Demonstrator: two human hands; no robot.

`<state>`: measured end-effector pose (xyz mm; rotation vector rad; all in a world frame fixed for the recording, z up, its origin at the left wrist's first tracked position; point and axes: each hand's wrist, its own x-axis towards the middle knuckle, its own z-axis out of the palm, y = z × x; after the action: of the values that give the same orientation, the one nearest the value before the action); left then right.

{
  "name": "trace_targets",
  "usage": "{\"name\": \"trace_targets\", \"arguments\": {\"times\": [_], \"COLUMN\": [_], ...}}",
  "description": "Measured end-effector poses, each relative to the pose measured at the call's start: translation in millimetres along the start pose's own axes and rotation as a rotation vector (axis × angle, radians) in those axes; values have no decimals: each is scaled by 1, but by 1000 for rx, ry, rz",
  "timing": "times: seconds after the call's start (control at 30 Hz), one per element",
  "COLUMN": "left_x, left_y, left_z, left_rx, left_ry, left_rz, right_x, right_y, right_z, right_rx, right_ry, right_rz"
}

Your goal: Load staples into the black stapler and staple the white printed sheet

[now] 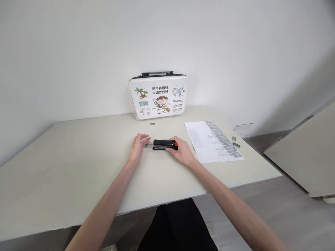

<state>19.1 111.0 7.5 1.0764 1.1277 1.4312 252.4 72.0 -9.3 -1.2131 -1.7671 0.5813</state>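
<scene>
My right hand (181, 150) is wrapped round the orange-marked end of a black stapler (164, 142), which lies lengthwise just above or on the table. From the stapler's left end a thin metal slide (149, 145) sticks out. Beside that slide is my left hand (136, 149), its fingers stretched out and slightly apart. Whether its thumb touches the metal I cannot tell. Behind the stapler a small grey strip of staples (152, 123) lies on the table.
A white cartoon-printed case (159, 96) stands at the back against the wall. Right of my hands lies a printed paper sheet (200, 141). More staple strips (236, 144) sit near the right edge of the pale table (78, 167). A white panel (306, 157) is beyond it.
</scene>
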Motion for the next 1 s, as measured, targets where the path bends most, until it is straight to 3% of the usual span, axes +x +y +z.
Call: {"name": "trace_targets", "arguments": {"times": [0.2, 0.33, 0.47, 0.73, 1.0], "left_x": [-2, -6, -7, -4, -10], "left_y": [4, 5, 6, 4, 10], "left_z": [1, 2, 2, 4, 4], "left_rx": [-277, -304, -291, -223, 33], "left_ry": [-124, -215, -255, -181, 42], "left_rz": [-289, -400, -425, -352, -107], "right_x": [-4, -5, -6, -9, -7], "right_y": [-6, -9, -12, -14, -12], "right_z": [0, 2, 4, 3, 4], "right_rx": [-5, -143, -266, -262, -18], "right_ry": [180, 141, 118, 193, 370], "right_rz": [-278, -466, -542, -542, -275]}}
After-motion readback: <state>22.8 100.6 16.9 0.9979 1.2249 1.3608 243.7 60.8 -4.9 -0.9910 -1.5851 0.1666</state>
